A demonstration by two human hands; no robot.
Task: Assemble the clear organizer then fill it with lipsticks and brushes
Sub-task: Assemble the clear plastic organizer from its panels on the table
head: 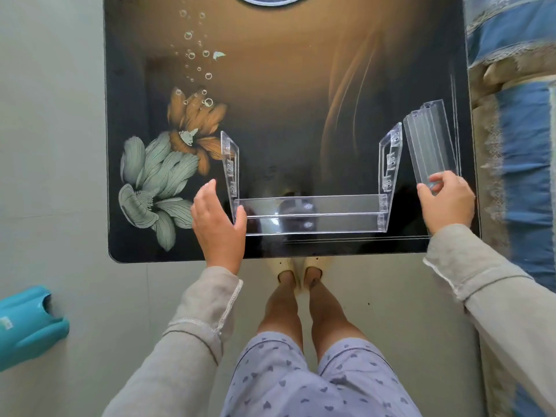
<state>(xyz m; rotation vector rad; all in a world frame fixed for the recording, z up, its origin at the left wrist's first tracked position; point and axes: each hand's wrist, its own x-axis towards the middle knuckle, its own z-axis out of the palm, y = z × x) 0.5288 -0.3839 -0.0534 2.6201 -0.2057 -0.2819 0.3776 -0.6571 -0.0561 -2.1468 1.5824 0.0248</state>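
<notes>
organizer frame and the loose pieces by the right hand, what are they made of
The organizer frame looks like clear, glossy rigid plastic, likely acrylic: the dark table shows straight through it, edges catch white highlights, and the side panels have moulded slots. The stack of loose pieces under the right hand looks like the same clear material, with see-through layers and bright edges. It could be another clear plastic.

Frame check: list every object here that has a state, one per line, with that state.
Organizer frame: partly assembled, two side panels upright, front shelf fitted, empty.
Loose clear shelves: stacked flat right of the frame, not yet fitted.
Left hand: open, against the frame's left panel.
Right hand: fingers gripping the near end of the stack.
Table: no lipsticks or brushes visible.
</notes>
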